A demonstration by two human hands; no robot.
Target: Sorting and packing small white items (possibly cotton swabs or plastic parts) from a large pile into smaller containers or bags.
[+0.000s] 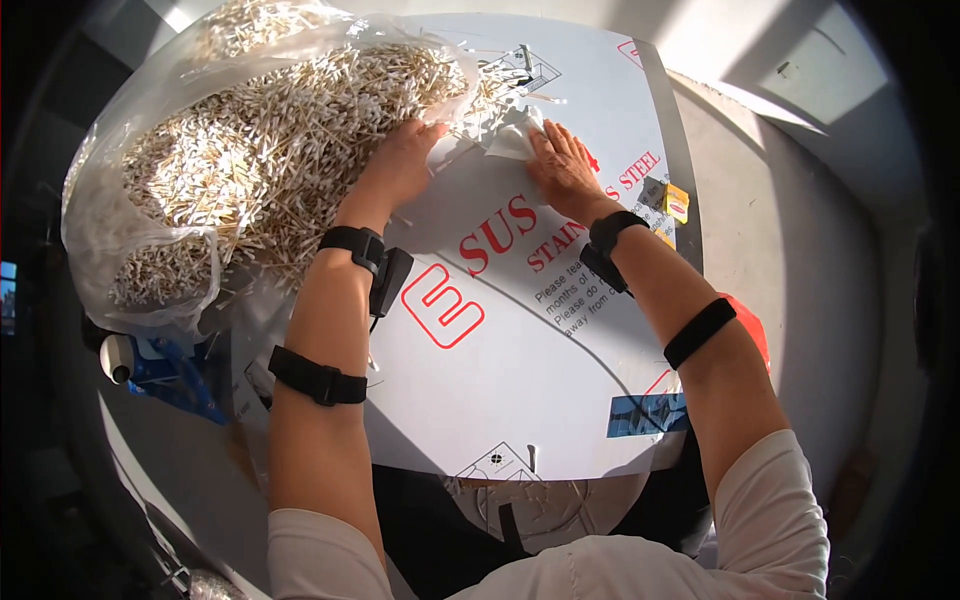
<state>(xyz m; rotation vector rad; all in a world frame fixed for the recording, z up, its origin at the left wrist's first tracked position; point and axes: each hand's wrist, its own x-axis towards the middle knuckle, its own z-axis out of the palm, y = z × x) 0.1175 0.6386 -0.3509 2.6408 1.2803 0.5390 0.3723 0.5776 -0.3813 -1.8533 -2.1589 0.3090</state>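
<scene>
A big translucent plastic bag (120,160) lies open at the left, heaped with cotton swabs (330,120). At the right edge of that heap is my left hand (405,160), its visible fingers apart and some of them hidden against the swabs. My right hand (565,168) rests with fingers stretched out at the edge of a thin, crumpled white piece (512,140), perhaps film or tissue; I cannot tell which. Loose swabs (495,90) spill from the bag just beyond both hands.
A pale sheet with red and black print covers the table (450,410). Near its right edge lies a small yellow packet (676,204). Blue tape (648,414) sticks at the front right. Something red (748,330) shows past my right forearm, and a blue object (170,375) stands below the bag.
</scene>
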